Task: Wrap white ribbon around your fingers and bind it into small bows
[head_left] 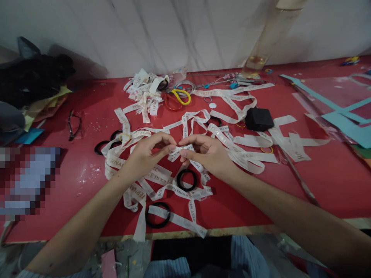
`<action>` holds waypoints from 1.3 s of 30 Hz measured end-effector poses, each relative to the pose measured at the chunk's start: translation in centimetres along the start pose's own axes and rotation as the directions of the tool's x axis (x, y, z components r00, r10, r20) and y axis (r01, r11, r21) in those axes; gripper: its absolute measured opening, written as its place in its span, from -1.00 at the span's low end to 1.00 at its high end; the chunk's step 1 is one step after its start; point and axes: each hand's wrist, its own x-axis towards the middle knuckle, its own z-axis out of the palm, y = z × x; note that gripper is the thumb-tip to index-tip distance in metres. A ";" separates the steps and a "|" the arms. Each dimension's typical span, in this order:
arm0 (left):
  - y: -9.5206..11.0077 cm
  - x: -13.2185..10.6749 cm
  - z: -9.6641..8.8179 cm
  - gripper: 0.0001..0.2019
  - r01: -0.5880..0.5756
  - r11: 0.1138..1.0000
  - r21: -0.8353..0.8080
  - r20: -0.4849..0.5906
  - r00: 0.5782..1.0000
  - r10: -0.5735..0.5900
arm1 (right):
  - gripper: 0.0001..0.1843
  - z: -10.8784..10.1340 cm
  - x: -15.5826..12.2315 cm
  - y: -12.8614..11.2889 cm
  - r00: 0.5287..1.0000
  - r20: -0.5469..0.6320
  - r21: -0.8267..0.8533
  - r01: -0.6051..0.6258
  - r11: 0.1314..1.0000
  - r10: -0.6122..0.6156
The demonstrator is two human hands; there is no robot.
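Between my two hands a white printed ribbon [189, 148] is pinched, its folded part at my fingertips. My left hand [155, 148] grips it with thumb and index finger. On the other side my right hand [207, 151] closes on the same ribbon, thumb toward me. The ribbon trails down to the right among more lettered strips. Just below the hands lies a black ring [187, 180], and a second black ring [158, 215] rests near the table's front edge, partly over a strip. Loose ribbon [156, 175] spreads on both sides.
On the red table [232, 208], scissors [176, 98] with red and yellow handles lie behind a ribbon pile [145, 90]. A black box [259, 119] sits to the right. Blue strips [344, 116] are at far right, glasses [74, 124] at left, a bottle [257, 58] at the wall.
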 end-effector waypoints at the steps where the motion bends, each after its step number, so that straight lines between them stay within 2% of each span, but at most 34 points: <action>1: -0.1 0.0 0.1 -0.92 -0.001 1.000 -0.003 -0.010 1.000 0.001 | -0.66 0.0 0.0 0.1 1.000 0.002 0.004 0.012 1.000 -0.012; 9: -0.4 0.0 0.1 -0.92 -0.044 0.999 0.021 -0.135 0.990 0.046 | -0.58 -0.1 0.0 0.0 0.999 -0.024 0.066 0.026 0.997 -0.024; 16: 0.1 -0.2 0.3 -0.77 0.000 0.997 0.079 -0.039 0.999 0.003 | -0.53 0.0 0.0 0.0 0.999 -0.047 0.048 -0.022 0.999 0.024; 19: 0.3 -0.2 0.6 -0.77 -0.016 0.996 0.086 -0.001 1.000 0.016 | -0.54 0.3 -0.2 0.0 0.999 -0.034 0.034 -0.023 0.999 0.025; 23: 0.3 -0.1 0.7 -0.80 -0.004 0.991 0.132 -0.025 1.000 0.007 | -0.56 0.5 -0.4 -0.1 0.998 -0.059 -0.008 -0.015 1.000 0.014; 27: 0.5 0.0 0.5 -0.79 0.009 0.993 0.116 -0.083 0.997 0.001 | -0.63 0.1 -0.2 0.0 0.988 -0.142 -0.161 0.031 0.987 -0.054; 30: 0.5 0.0 0.3 -0.78 0.023 0.996 0.089 -0.114 0.993 -0.012 | -0.72 -0.1 0.0 0.1 0.982 -0.159 -0.232 0.063 0.971 -0.102; 36: 0.3 0.0 0.3 -0.76 0.055 0.998 0.015 -0.031 0.998 -0.054 | -0.74 0.2 -0.2 0.1 0.985 -0.116 -0.257 0.091 0.962 -0.124; 39: 0.4 0.0 0.3 -0.78 0.062 0.998 -0.017 0.001 0.998 -0.062 | -0.76 0.3 -0.4 0.2 0.989 -0.086 -0.210 0.098 0.973 -0.118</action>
